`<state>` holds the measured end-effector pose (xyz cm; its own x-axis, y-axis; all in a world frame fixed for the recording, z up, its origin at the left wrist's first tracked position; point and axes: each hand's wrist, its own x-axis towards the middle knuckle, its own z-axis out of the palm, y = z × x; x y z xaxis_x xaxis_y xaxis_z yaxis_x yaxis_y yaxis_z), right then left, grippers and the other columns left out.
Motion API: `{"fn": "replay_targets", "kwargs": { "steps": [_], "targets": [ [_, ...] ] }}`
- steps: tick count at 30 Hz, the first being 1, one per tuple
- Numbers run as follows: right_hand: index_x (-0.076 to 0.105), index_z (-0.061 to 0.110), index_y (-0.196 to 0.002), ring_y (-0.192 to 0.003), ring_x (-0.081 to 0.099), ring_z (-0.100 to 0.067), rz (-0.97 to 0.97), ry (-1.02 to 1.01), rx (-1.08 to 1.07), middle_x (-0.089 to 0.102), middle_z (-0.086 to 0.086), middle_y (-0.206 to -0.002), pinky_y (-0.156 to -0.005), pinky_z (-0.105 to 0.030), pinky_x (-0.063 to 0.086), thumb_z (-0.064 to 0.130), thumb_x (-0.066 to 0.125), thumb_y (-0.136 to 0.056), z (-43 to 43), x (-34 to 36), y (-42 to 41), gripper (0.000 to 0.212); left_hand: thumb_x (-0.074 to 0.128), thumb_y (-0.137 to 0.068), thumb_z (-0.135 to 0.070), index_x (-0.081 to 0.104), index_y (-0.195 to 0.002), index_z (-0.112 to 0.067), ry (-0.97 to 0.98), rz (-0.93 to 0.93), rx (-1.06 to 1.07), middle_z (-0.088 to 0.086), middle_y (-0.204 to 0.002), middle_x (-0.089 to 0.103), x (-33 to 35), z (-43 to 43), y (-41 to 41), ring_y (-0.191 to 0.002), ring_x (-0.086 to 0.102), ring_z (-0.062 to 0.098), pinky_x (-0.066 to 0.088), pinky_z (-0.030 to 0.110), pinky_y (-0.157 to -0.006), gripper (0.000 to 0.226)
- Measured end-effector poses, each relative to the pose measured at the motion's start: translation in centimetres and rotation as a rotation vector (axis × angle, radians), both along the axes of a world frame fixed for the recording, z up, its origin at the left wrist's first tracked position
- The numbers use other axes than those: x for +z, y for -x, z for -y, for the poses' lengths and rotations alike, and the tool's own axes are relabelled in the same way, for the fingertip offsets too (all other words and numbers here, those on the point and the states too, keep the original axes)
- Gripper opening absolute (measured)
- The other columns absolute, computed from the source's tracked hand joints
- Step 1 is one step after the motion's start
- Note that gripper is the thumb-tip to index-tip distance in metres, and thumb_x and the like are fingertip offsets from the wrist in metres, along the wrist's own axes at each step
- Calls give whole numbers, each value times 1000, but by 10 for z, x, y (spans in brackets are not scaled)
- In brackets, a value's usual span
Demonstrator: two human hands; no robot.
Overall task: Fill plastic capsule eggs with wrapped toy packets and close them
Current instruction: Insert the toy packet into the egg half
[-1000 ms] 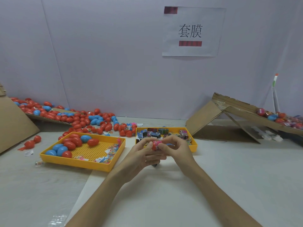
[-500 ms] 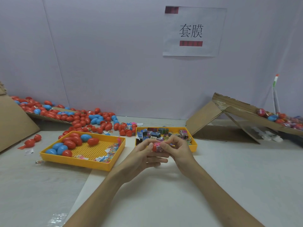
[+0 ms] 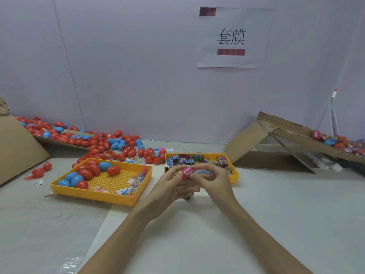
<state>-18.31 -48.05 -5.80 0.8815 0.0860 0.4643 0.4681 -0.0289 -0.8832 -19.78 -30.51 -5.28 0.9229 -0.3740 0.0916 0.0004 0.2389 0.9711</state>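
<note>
My left hand (image 3: 173, 186) and my right hand (image 3: 215, 179) meet above the table in front of the right yellow tray (image 3: 235, 177). Between their fingertips sits a red capsule egg (image 3: 185, 173) with a pink wrapped packet (image 3: 189, 171) on its top. Both hands curl their fingers around it, and most of the egg is hidden by them. The right tray holds several wrapped toy packets (image 3: 189, 160). The left yellow tray (image 3: 102, 195) holds red and blue eggs (image 3: 87, 173) at its far left and small clear packets at its right.
A big heap of loose red and blue eggs (image 3: 102, 144) lies behind the left tray, running onto a cardboard sheet. A cardboard ramp (image 3: 292, 135) at the right carries several wrapped eggs. A cardboard slab (image 3: 17, 151) leans at the far left.
The hands have stayed in the same place. The fingers have shifted slightly around the egg, and the pink packet now shows more on top of it.
</note>
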Motion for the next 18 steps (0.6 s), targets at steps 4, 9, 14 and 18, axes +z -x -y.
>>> {"fn": "replay_targets", "kwargs": {
  "steps": [4, 9, 14, 18],
  "targets": [
    [81, 17, -87, -91, 73, -5, 35, -22, -85, 77, 10, -95, -75, -14, 54, 5, 83, -79, -1, -2, -2, 15, 53, -103, -31, 52, -135, -16, -9, 25, 50, 15, -115, 74, 1, 2, 0, -103, 73, 32, 59, 32, -81, 36],
    [78, 6, -87, -89, 75, -19, -113, -65, 13, 77, -5, -94, -78, -27, 59, 3, 80, -81, 6, -3, -7, 8, 59, -96, -34, 54, -132, -16, -5, 31, 66, 14, -112, 75, 1, 2, 0, -98, 74, 31, 58, 30, -78, 41],
    [71, -6, -99, -92, 75, -31, -209, -77, 109, 73, -21, -105, -80, -32, 60, 2, 69, -90, 8, -4, -9, 12, 59, -95, -35, 55, -132, -18, -16, 38, 69, 15, -111, 75, -2, 1, 0, -96, 74, 32, 58, 33, -81, 40],
    [68, -8, -98, -90, 74, -30, -189, -64, 113, 73, -21, -100, -83, -37, 60, 2, 66, -93, 5, -4, -9, 11, 59, -92, -37, 57, -130, -18, -15, 34, 57, 12, -99, 74, -1, 1, -1, -86, 71, 27, 57, 35, -81, 42]
  ]
}}
